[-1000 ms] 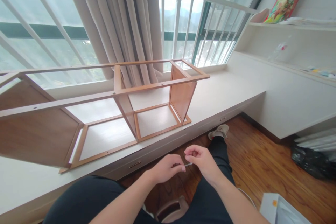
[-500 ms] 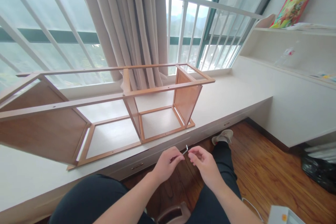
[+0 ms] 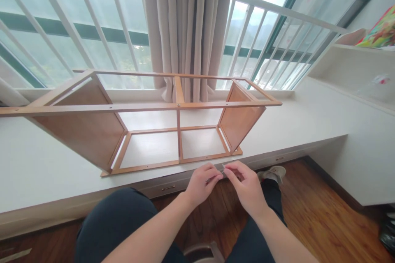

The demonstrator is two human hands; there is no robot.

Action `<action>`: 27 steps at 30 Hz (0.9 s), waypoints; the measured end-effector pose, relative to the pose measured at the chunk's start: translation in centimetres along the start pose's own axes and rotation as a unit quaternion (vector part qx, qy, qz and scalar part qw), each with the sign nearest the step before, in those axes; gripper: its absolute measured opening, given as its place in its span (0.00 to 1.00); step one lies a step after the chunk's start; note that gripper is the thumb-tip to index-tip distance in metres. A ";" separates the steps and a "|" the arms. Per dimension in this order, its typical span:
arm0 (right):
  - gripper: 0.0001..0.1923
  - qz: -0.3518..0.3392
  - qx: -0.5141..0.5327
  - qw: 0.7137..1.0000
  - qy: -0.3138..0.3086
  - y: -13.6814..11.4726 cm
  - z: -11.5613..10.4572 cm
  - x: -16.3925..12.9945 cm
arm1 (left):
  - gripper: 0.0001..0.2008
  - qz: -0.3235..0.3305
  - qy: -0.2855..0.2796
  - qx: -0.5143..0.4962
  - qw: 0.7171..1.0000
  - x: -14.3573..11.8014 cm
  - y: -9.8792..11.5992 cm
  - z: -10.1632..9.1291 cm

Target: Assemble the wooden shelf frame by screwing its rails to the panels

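Right between left hand (image 3: 201, 184) and right hand (image 3: 246, 185), a thin metal tool (image 3: 221, 170) in both hands' nearly closed fingertip pinch.

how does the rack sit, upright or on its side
On its side: the rack has one long frame flat on the ledge, with its panels standing on edge above it.

- 1 head-worn cam, aimed forward and down
- pretty close over the bare left hand (image 3: 202, 184) and bare right hand (image 3: 247, 187)
- faces the pleated beige fabric curtain (image 3: 185, 28)
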State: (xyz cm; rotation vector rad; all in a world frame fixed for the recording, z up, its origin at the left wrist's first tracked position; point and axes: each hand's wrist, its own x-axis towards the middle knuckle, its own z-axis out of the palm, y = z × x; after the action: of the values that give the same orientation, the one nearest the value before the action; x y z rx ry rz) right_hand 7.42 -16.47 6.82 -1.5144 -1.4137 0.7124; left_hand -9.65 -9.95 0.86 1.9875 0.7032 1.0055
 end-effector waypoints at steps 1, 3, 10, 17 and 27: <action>0.14 -0.016 -0.012 1.000 -0.011 -0.5 0.1 0.3 | 0.18 0.004 0.004 0.005 1.000 0.0 0.0 -0.2; 0.12 -0.059 -0.044 0.997 -0.028 -1.5 0.4 0.9 | 0.19 0.016 0.010 0.014 1.000 0.2 0.0 -0.8; 0.06 -0.237 -0.133 0.961 -0.048 -4.2 1.7 3.4 | 0.17 0.050 0.087 0.027 0.995 1.0 0.1 -3.4; 0.11 -0.357 -0.069 0.932 -0.004 -10.0 0.3 6.2 | 0.19 -0.028 0.098 -0.031 0.994 1.4 -0.6 -3.9; 0.03 -0.396 0.009 0.918 -0.015 -17.2 2.9 14.2 | 0.16 -0.056 -0.091 0.045 0.993 2.6 -1.4 -2.5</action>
State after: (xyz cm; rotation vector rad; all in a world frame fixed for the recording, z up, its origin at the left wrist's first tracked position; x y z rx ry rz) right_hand -0.23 -3.39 23.45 -0.7835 -1.8484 0.2355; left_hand -10.57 -6.28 1.69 2.0617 0.7621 0.7277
